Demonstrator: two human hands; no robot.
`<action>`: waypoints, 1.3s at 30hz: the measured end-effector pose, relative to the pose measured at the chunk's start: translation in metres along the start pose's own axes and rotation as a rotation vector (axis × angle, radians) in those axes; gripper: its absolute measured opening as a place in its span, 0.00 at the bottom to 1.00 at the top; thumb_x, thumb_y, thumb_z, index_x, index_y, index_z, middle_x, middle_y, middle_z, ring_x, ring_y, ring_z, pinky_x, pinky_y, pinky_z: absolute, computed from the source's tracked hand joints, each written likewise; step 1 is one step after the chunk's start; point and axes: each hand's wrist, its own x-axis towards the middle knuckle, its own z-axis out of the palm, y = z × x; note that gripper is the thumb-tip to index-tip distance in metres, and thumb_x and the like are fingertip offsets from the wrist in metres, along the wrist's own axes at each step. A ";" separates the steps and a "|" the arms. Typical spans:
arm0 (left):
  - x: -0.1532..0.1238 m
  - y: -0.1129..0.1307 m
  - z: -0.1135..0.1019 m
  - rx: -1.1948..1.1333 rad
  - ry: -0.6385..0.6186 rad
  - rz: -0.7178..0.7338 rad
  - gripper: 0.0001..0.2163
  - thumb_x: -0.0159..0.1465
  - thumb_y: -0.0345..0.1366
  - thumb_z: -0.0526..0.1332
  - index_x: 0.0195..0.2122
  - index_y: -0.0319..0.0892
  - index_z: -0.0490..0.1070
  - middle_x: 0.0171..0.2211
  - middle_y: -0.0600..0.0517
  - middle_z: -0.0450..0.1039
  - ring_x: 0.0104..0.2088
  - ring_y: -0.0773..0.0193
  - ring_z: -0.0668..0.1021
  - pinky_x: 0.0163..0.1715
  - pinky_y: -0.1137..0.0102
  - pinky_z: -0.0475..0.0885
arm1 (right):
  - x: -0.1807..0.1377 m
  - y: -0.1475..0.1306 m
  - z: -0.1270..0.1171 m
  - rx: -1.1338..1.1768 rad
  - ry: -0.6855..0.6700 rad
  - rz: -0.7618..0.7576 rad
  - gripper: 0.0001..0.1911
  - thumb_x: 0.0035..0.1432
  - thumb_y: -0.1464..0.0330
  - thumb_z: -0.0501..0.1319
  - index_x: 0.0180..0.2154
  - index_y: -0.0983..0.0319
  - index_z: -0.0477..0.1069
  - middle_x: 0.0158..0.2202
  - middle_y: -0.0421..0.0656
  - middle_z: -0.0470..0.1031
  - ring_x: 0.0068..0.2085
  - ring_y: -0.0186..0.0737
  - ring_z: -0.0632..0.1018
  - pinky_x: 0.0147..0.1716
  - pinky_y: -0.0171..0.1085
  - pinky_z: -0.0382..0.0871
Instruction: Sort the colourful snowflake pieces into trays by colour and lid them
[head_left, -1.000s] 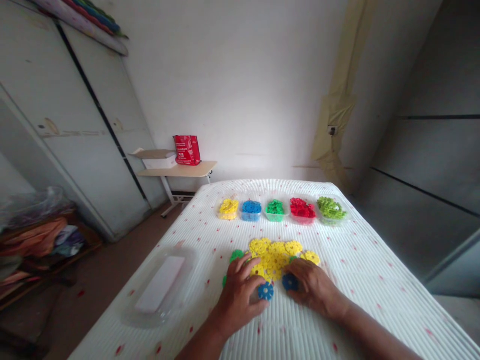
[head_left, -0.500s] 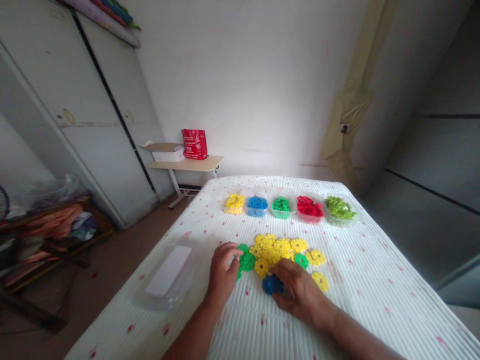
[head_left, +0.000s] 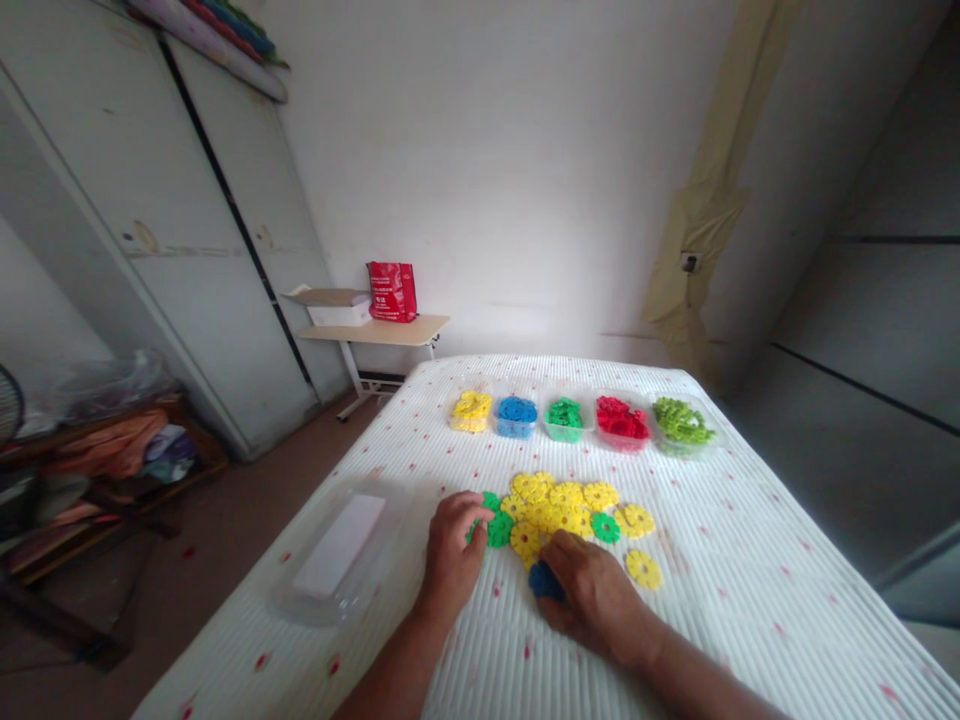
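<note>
A pile of yellow flower-shaped plastic pieces (head_left: 559,503) lies on the white ribbed tabletop (head_left: 720,560), with green pieces (head_left: 499,528) mixed in. My left hand (head_left: 452,553) is at the pile's left edge, fingers curled round a green piece there. My right hand (head_left: 585,590) rests at the pile's near edge, fingers closed over blue pieces (head_left: 541,582). One yellow piece (head_left: 644,568) lies apart on the right.
Five small tubs stand in a row at the back: yellow (head_left: 471,411), blue (head_left: 516,414), green (head_left: 565,416), red (head_left: 621,421), lime (head_left: 681,424). A clear lidded box (head_left: 341,548) lies at the left. A side table with a red bag (head_left: 392,291) stands beyond.
My left hand has moved left from a blue piece to the green pieces. My right hand has gathered the blue pieces under its fingers. The camera has shifted slightly.
</note>
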 end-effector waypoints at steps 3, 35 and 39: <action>0.000 0.000 0.000 -0.002 -0.005 -0.006 0.08 0.56 0.28 0.55 0.29 0.44 0.73 0.37 0.50 0.73 0.42 0.61 0.73 0.44 0.64 0.70 | 0.000 0.000 -0.001 -0.010 0.013 -0.004 0.08 0.49 0.68 0.57 0.34 0.61 0.66 0.35 0.42 0.68 0.35 0.38 0.69 0.33 0.34 0.61; -0.001 -0.010 -0.002 -0.177 0.067 -0.231 0.12 0.55 0.28 0.51 0.31 0.43 0.74 0.37 0.50 0.75 0.41 0.62 0.75 0.46 0.62 0.70 | -0.004 0.001 -0.003 0.025 0.020 -0.021 0.07 0.52 0.66 0.57 0.35 0.61 0.65 0.34 0.42 0.68 0.34 0.37 0.69 0.32 0.34 0.61; -0.001 -0.008 -0.003 -0.169 0.074 -0.221 0.12 0.55 0.27 0.51 0.31 0.43 0.74 0.36 0.50 0.75 0.41 0.62 0.75 0.46 0.62 0.70 | -0.004 0.001 -0.005 0.036 0.007 -0.020 0.08 0.53 0.65 0.56 0.36 0.61 0.65 0.35 0.43 0.69 0.35 0.38 0.70 0.34 0.35 0.63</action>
